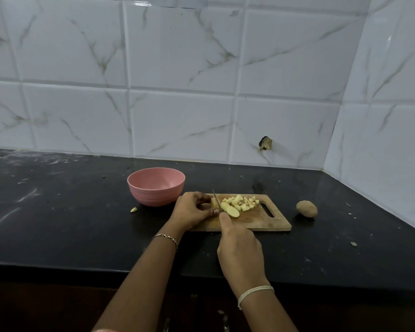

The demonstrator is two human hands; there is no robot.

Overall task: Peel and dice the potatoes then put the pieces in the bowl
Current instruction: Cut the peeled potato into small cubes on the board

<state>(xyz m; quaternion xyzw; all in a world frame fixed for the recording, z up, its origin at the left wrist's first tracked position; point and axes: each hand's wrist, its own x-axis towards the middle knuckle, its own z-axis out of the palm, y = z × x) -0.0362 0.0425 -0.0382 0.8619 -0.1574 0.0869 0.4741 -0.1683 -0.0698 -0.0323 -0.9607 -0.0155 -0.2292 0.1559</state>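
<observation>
Right hand (240, 250), low in the centre of the frame, is curled round the handle of a knife (216, 200), with the forefinger laid forward toward the blade. The handle itself is hidden under my fingers. The blade points up the frame with its edge down on the potato.

Just left of it, my left hand (192, 209) is bent over and pinches a chunk of peeled potato (213, 202) against the cutting board (268, 222), fingertips close beside the blade. One flat slice (233, 212) lies right of the blade, touching it or nearly so. Beyond that, toward the board's handle slot, sits a heap of diced pieces (243, 202).

The pink bowl (151, 196) stands just off the board's upper left corner, and what I can see of its inside holds no potato. A small pale scrap (134, 209) lies on the dark counter (58, 224) at the bowl's lower left. Right of the board, apart from it, rests a whole potato (306, 208) with its skin on.

By my reckoning I am about midway. One potato is peeled and mostly diced, with a chunk and a slice to finish. The second needs peeling and dicing, and nothing has gone into the bowl yet.
</observation>
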